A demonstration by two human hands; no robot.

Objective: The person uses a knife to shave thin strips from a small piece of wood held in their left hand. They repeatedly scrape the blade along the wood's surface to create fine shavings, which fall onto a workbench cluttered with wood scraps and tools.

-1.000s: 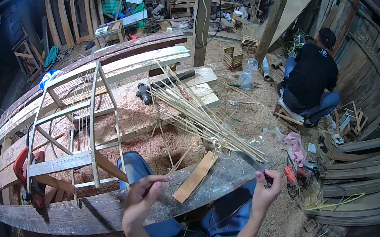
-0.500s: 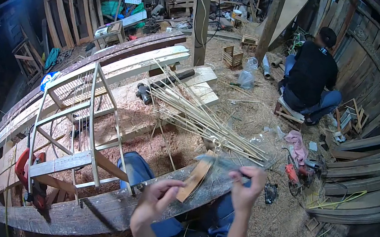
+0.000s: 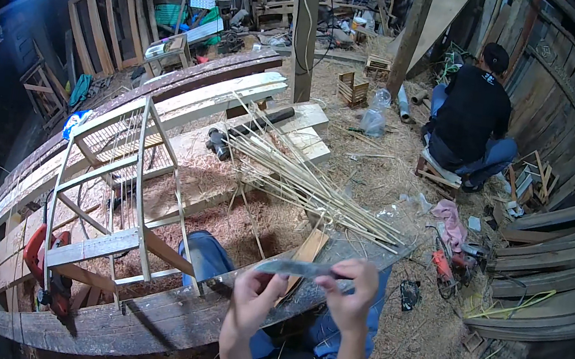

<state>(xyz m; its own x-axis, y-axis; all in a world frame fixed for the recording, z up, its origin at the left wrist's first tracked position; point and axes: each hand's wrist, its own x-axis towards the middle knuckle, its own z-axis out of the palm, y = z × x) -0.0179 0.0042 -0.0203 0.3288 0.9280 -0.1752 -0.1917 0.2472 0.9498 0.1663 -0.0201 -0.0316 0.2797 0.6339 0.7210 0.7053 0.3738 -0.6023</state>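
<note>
My left hand [image 3: 254,297] and my right hand [image 3: 350,297] grip opposite ends of a flat grey knife-like blade [image 3: 296,268], held level above a rough plank bench [image 3: 101,326]. A narrow tan wooden strip [image 3: 312,241] lies on the bench beneath the blade, partly hidden by it. Beyond the hands a bundle of thin pale sticks [image 3: 314,194] fans out. A slatted wooden frame [image 3: 95,234] stands left of my hands, beside a red power tool [image 3: 38,252].
A person [image 3: 470,116] in dark clothes sits low at right. Posts [image 3: 303,36] rise behind the stacked boards [image 3: 220,83]. A hammer-like tool [image 3: 218,143], red tools [image 3: 447,266], a pink cloth [image 3: 448,226] and curved planks [image 3: 540,300] lie around.
My right hand has swung leftward with the blade, and my left hand has moved right to take its other end. The two hands are now much closer together.
</note>
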